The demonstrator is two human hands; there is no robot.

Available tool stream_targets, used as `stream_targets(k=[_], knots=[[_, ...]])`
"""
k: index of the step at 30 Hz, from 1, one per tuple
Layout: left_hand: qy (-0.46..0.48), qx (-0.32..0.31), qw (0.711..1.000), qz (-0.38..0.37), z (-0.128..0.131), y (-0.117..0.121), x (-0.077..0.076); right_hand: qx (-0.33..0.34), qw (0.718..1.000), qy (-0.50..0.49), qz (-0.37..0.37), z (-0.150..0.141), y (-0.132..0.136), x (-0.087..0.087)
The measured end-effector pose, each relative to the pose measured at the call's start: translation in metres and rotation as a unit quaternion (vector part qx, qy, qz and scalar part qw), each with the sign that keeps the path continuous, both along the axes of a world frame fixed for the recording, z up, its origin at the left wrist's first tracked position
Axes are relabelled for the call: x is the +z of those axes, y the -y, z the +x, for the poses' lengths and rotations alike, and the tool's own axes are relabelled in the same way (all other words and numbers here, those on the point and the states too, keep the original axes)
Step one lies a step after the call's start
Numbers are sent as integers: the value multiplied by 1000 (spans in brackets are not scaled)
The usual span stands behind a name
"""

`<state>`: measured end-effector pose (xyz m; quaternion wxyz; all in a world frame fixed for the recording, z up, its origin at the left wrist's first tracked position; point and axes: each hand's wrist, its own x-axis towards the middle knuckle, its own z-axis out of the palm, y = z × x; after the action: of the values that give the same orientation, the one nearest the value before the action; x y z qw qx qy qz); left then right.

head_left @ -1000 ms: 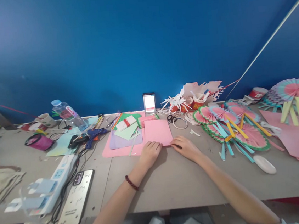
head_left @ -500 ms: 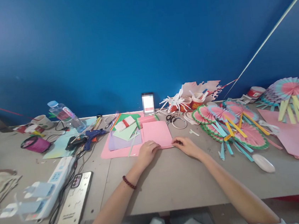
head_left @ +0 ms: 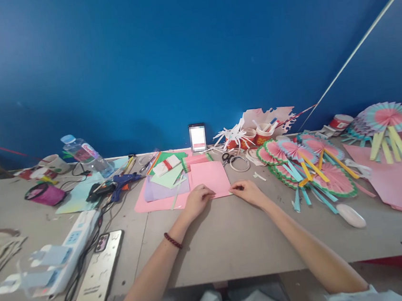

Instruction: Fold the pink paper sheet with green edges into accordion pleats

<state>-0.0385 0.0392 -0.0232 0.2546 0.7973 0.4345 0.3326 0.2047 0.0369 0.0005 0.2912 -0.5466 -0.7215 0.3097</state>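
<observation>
A sheet of pink paper lies flat in front of me, its near edge running between my two hands. My left hand has its fingers pinched on the near left corner. At the near right corner, my right hand pinches the same sheet between thumb and fingers. Beneath and left of it are a larger pink sheet, a purple sheet and a light green sheet. A pleated pink strip with green edging touches the far side.
Scissors and a roll of tape lie just right of the sheet. Folded paper fans and a white mouse are farther right. On the left are a phone, a power strip, a glue gun and a bottle.
The view has shifted slightly. The near edge of the pink sheet, which showed a narrow folded band, now looks flatter. Both hands stay at its corners.
</observation>
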Motion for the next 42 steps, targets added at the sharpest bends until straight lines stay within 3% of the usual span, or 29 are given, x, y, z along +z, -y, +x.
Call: stream_targets(k=[16, 30, 37, 42], knots=[[-13, -12, 1000, 13, -1, -2, -2, -3, 1000, -4, 11, -1, -2, -8], [4, -15, 998, -58, -1, 0, 1, 10, 999, -16, 46, 0, 3, -25], [-6, -15, 999, -46, 0, 1, 2, 0, 992, 79, 103, -6, 11, -27], [-6, -13, 999, -40, 1, 1, 0, -26, 985, 147, 87, -9, 17, -22]])
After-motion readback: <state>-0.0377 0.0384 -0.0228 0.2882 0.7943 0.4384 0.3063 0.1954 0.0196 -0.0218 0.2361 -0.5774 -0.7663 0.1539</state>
